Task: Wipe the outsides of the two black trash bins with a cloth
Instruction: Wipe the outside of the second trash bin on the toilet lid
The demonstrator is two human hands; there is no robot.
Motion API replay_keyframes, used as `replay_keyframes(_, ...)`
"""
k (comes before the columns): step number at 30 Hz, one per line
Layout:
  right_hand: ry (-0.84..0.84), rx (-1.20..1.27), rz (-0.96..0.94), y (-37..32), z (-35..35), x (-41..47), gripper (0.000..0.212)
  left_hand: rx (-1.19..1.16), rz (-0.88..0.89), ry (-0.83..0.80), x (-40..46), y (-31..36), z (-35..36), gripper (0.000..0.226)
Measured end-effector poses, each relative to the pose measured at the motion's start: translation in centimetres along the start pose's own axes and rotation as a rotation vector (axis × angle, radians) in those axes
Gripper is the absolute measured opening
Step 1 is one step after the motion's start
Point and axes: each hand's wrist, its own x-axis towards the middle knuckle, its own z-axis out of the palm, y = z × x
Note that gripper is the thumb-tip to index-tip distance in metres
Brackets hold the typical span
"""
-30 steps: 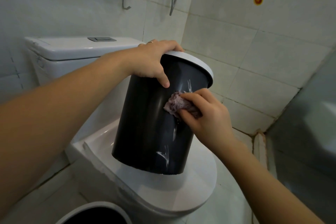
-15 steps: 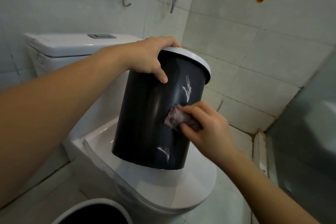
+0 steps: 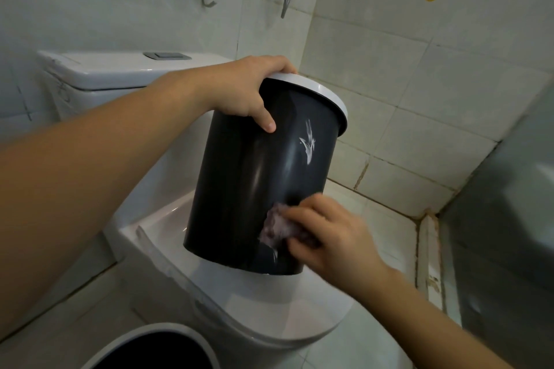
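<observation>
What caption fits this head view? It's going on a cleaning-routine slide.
Left hand steadies a black bin on the closed toilet lid while the right hand wipes its side with a cloth.

I see my left hand gripping the white rim of the tilted black bin on the closed toilet lid. My right hand presses a cloth low on its side. A second bin sits below.
</observation>
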Motion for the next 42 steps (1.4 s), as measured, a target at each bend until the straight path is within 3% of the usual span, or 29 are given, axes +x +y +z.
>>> replay_keyframes(5,0.091,0.024,0.2,0.7,-0.5,2.6,0.031,0.01,0.004,0.008,0.0,0.0,0.1,0.081)
replay_keyframes(14,-0.096,0.017,-0.106,-1.8,0.6,-1.1,0.026,0.019,-0.005,0.01,-0.3,-0.5,-0.3,0.082)
replay_keyframes(21,0.102,-0.023,0.125,-1.1,0.4,1.5,0.026,0.052,-0.013,0.02,-0.2,-0.5,-0.1,0.085)
replay_keyframes(28,-0.106,-0.039,-0.095,-2.9,0.5,-0.9,0.022,0.06,-0.011,0.005,-0.2,-0.3,-0.2,0.083)
replay_keyframes(35,0.08,-0.065,0.156,-1.9,0.5,1.8,0.024,0.073,-0.015,0.012,0.0,-0.3,-0.1,0.086)
replay_keyframes(42,-0.065,-0.019,-0.068,-3.3,1.0,-0.8,0.02,0.025,-0.026,0.014,-0.5,-0.7,-0.4,0.084)
